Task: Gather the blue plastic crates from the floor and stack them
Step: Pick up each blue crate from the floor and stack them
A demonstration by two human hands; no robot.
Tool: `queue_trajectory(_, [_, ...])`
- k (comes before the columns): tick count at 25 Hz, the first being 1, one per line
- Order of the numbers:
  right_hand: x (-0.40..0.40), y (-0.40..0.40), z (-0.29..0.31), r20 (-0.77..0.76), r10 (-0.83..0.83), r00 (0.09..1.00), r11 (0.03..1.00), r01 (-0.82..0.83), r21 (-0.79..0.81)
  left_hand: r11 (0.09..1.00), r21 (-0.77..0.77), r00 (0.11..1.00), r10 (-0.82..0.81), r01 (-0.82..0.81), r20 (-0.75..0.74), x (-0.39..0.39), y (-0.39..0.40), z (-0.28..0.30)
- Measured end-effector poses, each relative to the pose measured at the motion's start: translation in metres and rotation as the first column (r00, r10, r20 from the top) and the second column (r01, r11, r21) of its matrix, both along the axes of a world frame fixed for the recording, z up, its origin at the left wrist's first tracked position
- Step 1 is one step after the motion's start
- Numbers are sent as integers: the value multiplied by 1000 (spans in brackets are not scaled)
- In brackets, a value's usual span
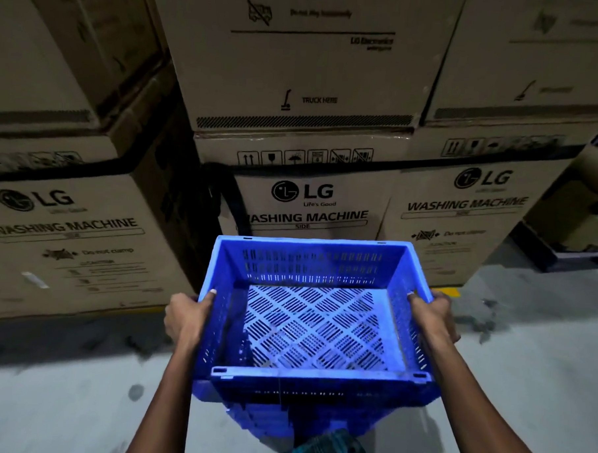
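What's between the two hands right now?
In the head view, the blue crate fills the whole gap: the left hand grips its left wall and the right hand grips its right wall. The crate is empty, its slatted floor showing.

Dim indoor light is falling from above and slightly behind the viewer, leaving the pale floor point(523, 390) washed grey and the blue crate point(314, 323) glowing as the most saturated thing in view, its perforated base catching a soft whitish sheen. Deep shadow is pooling in the gaps between the stacked cardboard boxes point(307, 72) and along their feet. Motion blur is smearing the print on the outer boxes while the middle lettering is staying readable, and the wide lens is bending the edges outward, with fine noise graining the darker corners.
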State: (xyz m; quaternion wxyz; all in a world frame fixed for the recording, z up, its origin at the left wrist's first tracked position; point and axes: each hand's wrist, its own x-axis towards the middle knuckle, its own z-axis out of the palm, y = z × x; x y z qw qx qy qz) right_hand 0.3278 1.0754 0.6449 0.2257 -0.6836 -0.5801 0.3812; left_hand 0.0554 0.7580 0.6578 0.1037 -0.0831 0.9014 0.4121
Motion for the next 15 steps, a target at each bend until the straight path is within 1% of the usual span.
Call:
queue_trajectory(3, [-7,27,-9,-89,18,996,999,-23,-47,1000,-22,1000,-11,11,-3,-9,15,-12])
queue_trajectory(5, [-10,51,-30,-92,36,995,997,-42,-61,1000,-23,1000,-7,6,-19,-6,24,-6])
queue_trajectory(8, [-13,65,-46,-25,90,996,994,-91,-58,999,-35,1000,16,-17,-23,-4,28,0])
queue_trajectory(11, [-8,55,-41,36,103,994,993,-100,-68,999,-43,999,30,-30,-13,-3,21,-7])
queue_trajectory(15, [-3,31,-13,156,108,982,992,-98,-74,996,-80,999,38,-40,-30,6,15,-13])
